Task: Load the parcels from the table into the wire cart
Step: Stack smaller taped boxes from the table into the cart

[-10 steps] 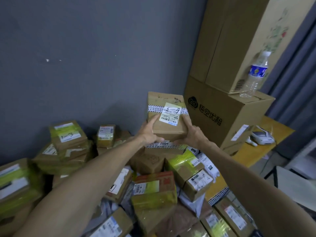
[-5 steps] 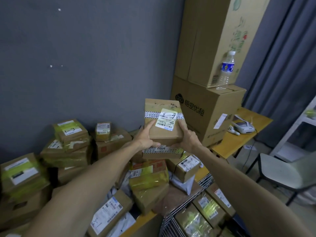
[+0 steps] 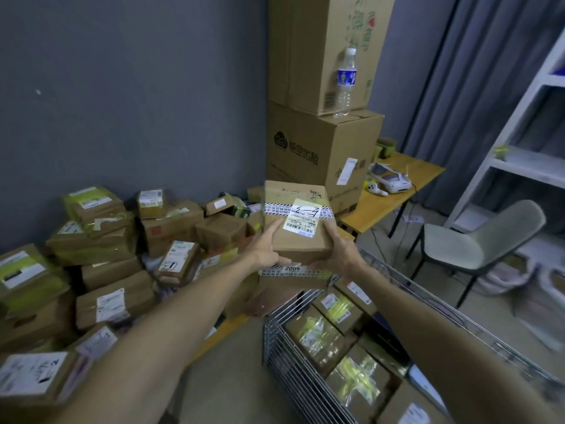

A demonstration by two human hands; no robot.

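Hands clasp one brown parcel [image 3: 301, 237] from either side: the left hand [image 3: 266, 246] has its thumb up the near left face and its fingers curled beneath, while the right hand [image 3: 342, 252] wraps the right bottom corner. The parcel is in the air, label up, above the far end of the wire cart [image 3: 293, 371]. A second taped box [image 3: 293, 278] sits directly below the hands; I cannot tell whether they carry it too. Several packed boxes [image 3: 327, 338] already lie inside the cart. To the left, a heap of parcels [image 3: 101, 240] covers the surface [image 3: 394, 194]. Behind stand two large cartons [image 3: 318, 148], with a water bottle [image 3: 346, 81] on the lower one. A chair [image 3: 477, 237] stands at right.
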